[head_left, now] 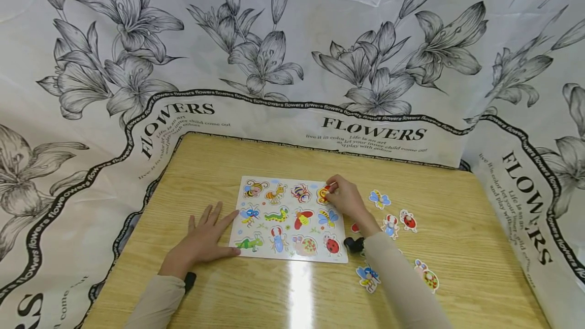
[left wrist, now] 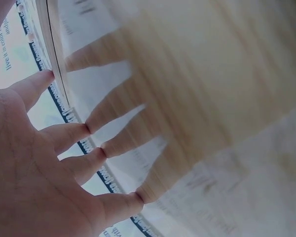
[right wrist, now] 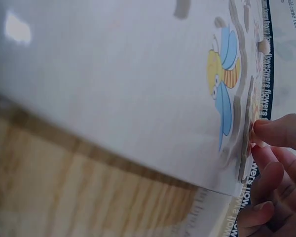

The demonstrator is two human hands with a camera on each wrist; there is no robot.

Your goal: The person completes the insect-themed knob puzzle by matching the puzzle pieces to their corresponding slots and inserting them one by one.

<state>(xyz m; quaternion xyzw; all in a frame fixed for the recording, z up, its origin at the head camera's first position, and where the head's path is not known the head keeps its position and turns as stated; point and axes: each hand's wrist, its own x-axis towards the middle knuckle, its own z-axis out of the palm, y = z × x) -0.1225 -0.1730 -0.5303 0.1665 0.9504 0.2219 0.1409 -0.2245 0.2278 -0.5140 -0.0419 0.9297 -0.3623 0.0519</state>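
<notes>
A white puzzle board (head_left: 292,235) with several colourful insect pictures lies on the table. My right hand (head_left: 344,198) is at its top right corner, where thumb and fingers pinch a red-and-yellow butterfly piece (head_left: 322,195), partly covered by the fingers. From the right wrist, the thumb and a fingertip meet at the piece's edge (right wrist: 247,143), close above the board; whether it sits fully in its slot I cannot tell. With fingers spread, my left hand (head_left: 203,237) rests on the table, thumb and index fingertip touching the board's left edge.
Loose insect pieces lie right of the board: a blue-winged bee (head_left: 379,199), a ladybug (head_left: 408,221), a red-horned beetle (head_left: 390,226), a blue mosquito-like insect (head_left: 368,278) and a spotted snail-like piece (head_left: 427,275). Some are partly under the right arm. Flower-printed cloth (head_left: 292,121) borders the table.
</notes>
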